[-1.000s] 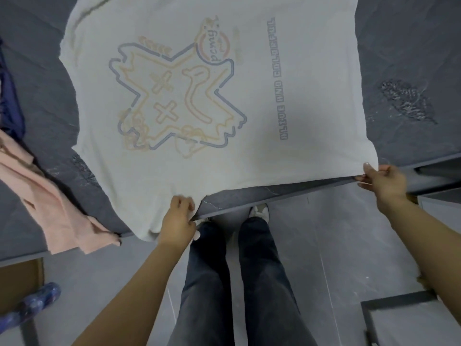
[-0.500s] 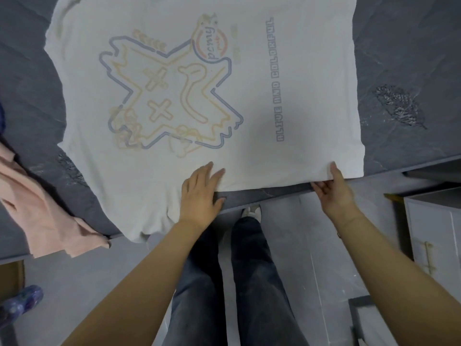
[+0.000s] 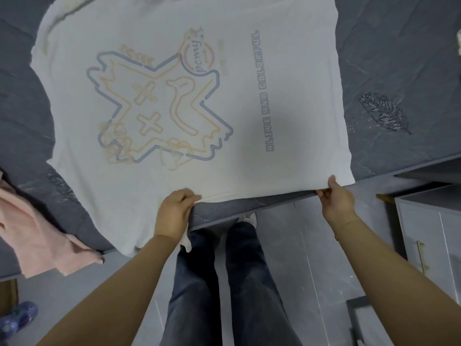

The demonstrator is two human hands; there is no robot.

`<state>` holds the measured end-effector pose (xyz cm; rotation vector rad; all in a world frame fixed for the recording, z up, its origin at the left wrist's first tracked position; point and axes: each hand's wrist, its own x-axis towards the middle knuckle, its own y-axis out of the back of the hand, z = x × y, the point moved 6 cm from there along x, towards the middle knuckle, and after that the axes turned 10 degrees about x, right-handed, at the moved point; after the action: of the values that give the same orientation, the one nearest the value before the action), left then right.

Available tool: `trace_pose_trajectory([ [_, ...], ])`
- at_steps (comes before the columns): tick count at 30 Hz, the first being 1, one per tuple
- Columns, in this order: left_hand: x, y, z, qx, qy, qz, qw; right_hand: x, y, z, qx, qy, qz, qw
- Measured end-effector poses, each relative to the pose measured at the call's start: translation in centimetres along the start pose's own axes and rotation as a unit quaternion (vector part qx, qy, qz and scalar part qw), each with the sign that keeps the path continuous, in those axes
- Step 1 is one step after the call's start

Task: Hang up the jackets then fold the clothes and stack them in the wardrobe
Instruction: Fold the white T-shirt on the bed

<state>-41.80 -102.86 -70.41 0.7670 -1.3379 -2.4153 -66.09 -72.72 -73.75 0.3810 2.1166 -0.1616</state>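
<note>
T-shirt (image 3: 189, 101) lies flat on the dark tabletop (image 3: 399, 71), its length running away from the person. Both hands pinch its near hem at the tabletop edge: left hand (image 3: 174, 211) mid-hem, right hand (image 3: 335, 196) at the right corner.

A dark grey, slate-patterned table (image 3: 389, 58) carries the clothes. A white T-shirt (image 3: 287, 96) lies spread flat across most of it, its faded print of blue and orange outlines with a duck facing up and a line of blue lettering running along its right part. The shirt's near hem reaches the table's front edge, and its near left corner hangs over that edge. On the table's left part lies a crumpled pink garment (image 3: 37, 236), apart from the shirt, its end drooping over the front edge. A pale feather-shaped mark (image 3: 384, 113) shows on the bare surface right of the shirt.
</note>
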Motion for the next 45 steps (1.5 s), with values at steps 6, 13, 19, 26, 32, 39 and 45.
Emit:
trace_pose_trajectory([
  [6,2.2,5.9,0.4,-0.026,0.003,-0.057,0.998,-1.3,-2.3,-3.9,0.067,-0.01,-0.073,0.995],
  [13,12.3,12.6,-0.2,0.021,0.03,-0.077,0.996,-0.4,-10.1,-9.6,0.073,-0.08,-0.1,0.989],
  [19,19.9,11.4,-2.1,0.028,0.094,-0.044,0.994,3.2,-15.8,-11.2,0.041,-0.094,-0.111,0.988],
  [26,20.0,8.4,-2.5,0.056,0.211,-0.001,0.976,4.6,-17.5,-10.8,-0.087,0.016,-0.208,0.974],
  [32,17.2,5.2,7.1,0.172,-0.077,0.082,0.979,-0.7,-17.4,-7.3,-0.527,0.47,-0.335,0.624],
  [39,18.0,-3.7,4.9,0.263,-0.014,-0.049,0.963,3.4,-19.7,-3.3,-0.697,0.51,-0.309,0.399],
  [45,18.3,-3.7,4.9,0.235,-0.024,-0.075,0.969,7.3,-17.7,-8.7,-0.734,0.451,-0.18,0.475],
])
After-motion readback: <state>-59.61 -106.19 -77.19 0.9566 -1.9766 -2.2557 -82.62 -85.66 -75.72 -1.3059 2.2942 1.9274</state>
